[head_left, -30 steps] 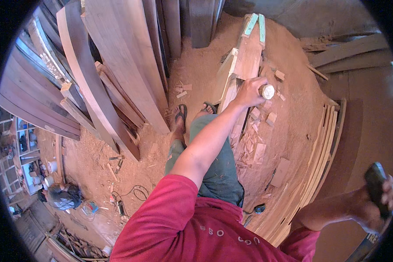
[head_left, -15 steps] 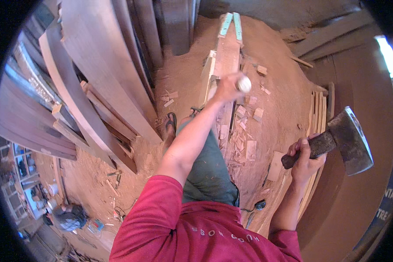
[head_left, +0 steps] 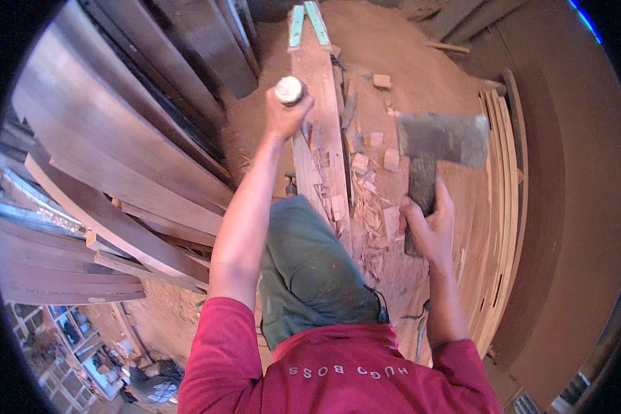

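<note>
our right hand (head_left: 433, 228) grips a hatchet (head_left: 443, 140) to the right of our left hand (head_left: 285, 120), which clasps a pale-ended handle (head_left: 289, 90); a poorly aimed swing could injure us.

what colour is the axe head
The axe head is mottled grey, clearest in the head view.

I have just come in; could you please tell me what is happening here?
A person in a red shirt has something in each hand. The left hand grips a handle-like thing with a pale round end, near a long plank; its lower part is hidden. The right hand holds an axe in the air by its dark handle, the head apart from that pale end. Wood chips lie around.
</note>
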`<move>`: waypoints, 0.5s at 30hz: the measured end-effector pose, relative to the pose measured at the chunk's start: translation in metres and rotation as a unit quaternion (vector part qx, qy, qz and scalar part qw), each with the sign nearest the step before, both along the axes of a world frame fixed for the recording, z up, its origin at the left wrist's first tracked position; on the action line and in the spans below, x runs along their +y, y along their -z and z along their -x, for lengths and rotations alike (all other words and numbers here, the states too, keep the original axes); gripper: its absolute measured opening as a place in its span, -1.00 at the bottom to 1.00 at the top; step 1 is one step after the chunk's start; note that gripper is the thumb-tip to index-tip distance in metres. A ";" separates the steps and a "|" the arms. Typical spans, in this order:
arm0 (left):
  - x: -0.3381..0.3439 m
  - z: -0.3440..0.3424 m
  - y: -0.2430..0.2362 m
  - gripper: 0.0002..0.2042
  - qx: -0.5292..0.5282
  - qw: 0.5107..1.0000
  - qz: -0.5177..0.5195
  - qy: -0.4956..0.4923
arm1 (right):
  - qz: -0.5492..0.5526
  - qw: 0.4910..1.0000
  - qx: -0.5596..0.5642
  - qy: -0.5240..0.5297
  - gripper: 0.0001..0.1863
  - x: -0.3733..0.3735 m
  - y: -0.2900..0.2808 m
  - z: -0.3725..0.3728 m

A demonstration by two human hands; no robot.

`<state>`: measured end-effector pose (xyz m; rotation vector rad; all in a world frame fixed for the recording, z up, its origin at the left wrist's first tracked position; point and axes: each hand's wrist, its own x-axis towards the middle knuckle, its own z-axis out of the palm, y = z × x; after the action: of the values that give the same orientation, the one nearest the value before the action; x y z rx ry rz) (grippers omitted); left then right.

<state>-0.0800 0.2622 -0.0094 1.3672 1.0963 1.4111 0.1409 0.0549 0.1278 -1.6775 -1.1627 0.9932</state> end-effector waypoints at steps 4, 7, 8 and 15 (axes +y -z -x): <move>0.004 -0.001 -0.004 -0.94 0.032 0.999 -0.024 0.007 | 0.020 0.999 -0.017 -0.038 -0.74 0.028 0.002 -0.003; 0.007 -0.003 -0.006 -0.94 0.024 1.000 -0.009 -0.001 | 0.034 0.996 -0.048 -0.074 -0.67 0.050 -0.004 -0.005; 0.008 -0.002 -0.005 -0.94 0.016 1.000 -0.002 -0.001 | -0.024 0.993 -0.071 -0.097 -0.66 0.062 -0.010 -0.003; 0.002 -0.004 -0.005 -0.95 -0.007 1.000 -0.003 -0.026 | -0.295 0.929 -0.136 -0.179 -0.65 0.127 -0.087 0.042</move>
<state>-0.0759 0.2643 -0.0042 1.3397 1.1261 1.4609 0.0990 0.1821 0.2145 -1.1563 -1.7883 0.5332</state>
